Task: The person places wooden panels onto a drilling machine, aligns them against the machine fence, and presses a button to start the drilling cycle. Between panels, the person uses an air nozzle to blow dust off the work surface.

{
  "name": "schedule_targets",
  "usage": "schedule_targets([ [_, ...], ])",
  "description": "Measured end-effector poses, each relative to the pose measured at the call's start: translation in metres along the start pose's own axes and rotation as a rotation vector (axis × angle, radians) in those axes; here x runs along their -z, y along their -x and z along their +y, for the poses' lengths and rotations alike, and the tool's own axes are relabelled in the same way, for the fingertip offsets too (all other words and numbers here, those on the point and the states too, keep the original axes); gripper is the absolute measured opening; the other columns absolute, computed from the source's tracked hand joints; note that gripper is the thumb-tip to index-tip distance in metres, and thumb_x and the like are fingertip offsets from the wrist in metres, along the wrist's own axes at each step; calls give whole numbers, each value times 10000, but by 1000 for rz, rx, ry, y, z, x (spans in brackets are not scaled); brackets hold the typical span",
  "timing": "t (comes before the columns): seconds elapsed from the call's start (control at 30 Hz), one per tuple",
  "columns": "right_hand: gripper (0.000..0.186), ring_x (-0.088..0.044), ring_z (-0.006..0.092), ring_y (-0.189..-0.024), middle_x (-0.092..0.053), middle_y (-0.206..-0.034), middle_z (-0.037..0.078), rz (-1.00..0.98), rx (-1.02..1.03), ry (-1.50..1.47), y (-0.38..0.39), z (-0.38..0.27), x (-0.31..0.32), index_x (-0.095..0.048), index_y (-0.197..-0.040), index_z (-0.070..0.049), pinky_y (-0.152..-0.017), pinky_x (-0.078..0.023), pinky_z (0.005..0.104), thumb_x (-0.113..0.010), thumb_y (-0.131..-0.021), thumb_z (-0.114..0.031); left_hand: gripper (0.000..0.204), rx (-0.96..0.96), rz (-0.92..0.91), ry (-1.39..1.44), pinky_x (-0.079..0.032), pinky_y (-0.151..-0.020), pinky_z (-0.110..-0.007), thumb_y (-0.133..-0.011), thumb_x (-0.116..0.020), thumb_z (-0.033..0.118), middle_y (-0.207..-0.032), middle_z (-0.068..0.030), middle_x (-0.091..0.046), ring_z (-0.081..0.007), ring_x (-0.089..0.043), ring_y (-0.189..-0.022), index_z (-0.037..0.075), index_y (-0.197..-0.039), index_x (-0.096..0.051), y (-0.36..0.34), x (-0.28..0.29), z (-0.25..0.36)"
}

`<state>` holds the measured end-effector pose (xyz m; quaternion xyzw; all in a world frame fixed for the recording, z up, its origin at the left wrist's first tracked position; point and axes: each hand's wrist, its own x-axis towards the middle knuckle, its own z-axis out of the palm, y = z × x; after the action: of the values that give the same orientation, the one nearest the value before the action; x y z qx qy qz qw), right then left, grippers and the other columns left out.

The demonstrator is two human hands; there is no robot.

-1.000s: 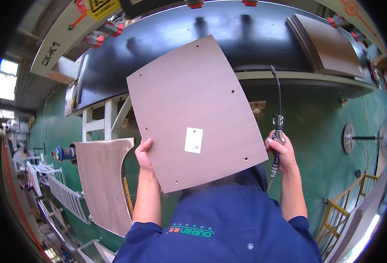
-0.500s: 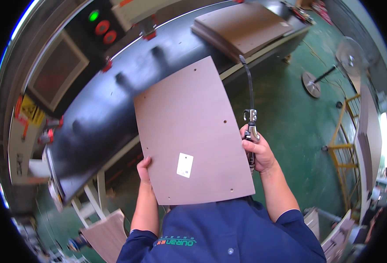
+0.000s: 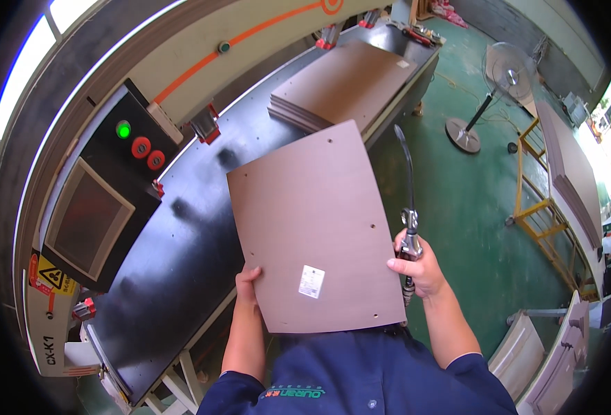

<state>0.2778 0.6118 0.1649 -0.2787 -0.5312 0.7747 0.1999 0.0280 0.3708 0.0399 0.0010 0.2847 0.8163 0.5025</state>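
Observation:
A flat brown panel (image 3: 305, 207) with small drilled holes is held up in front of my body. Near its lower edge sits a white label (image 3: 311, 282). My left hand (image 3: 248, 282) grips the panel's left edge, thumb on the face and the other fingers hidden behind. My right hand (image 3: 421, 268) is closed around a metal air blow gun (image 3: 410, 242), its thin curved nozzle pointing up beside the panel. The right thumb also touches the panel's right edge. Whether the right fingers reach behind the board is hidden.
A stack of brown panels (image 3: 347, 83) lies on the long black machine table (image 3: 181, 277). To the left stands a control box (image 3: 98, 200) with a lit green button. A pedestal fan (image 3: 471, 128) and a yellow-framed cart (image 3: 547, 228) carrying boards stand right on the green floor.
My view has shifted, showing more of the machine at left. The panel and both hands sit lower and further right in the picture; both grips stay the same.

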Motion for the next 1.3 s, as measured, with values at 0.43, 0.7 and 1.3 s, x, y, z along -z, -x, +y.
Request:
schedule_targets([
  [0.43,439,-623,160,-925,-628,-967,13,193,110,-113,-73,52,82,-560,-989,-70,-829,-504,303,-676,-627,149,471,-211,-31,-613,-455,-893,-334,-705,-747,18,-1079,-43,-642,-180,-596,-991,43,-1146,-581,-54,-47,-7],
  [0.7,510,-634,183,-942,-651,-1000,32,72,10,-82,-128,41,124,-582,-1066,-51,-846,-498,315,-669,-601,140,457,-275,80,-622,-443,-920,-317,-750,-716,15,-1100,-33,-635,-150,-579,-1022,31,-1184,-574,-72,-89,-28],
  [1.3,400,-545,106,-780,-534,-829,-29,5,-36,-50,-222,8,157,-499,-893,-117,-731,-462,257,-731,-632,79,553,-166,400,-537,-401,-1013,-393,-780,-599,49,-1238,-165,-559,-286,-531,-1158,-20,-1306,-442,-168,-147,-20],
])
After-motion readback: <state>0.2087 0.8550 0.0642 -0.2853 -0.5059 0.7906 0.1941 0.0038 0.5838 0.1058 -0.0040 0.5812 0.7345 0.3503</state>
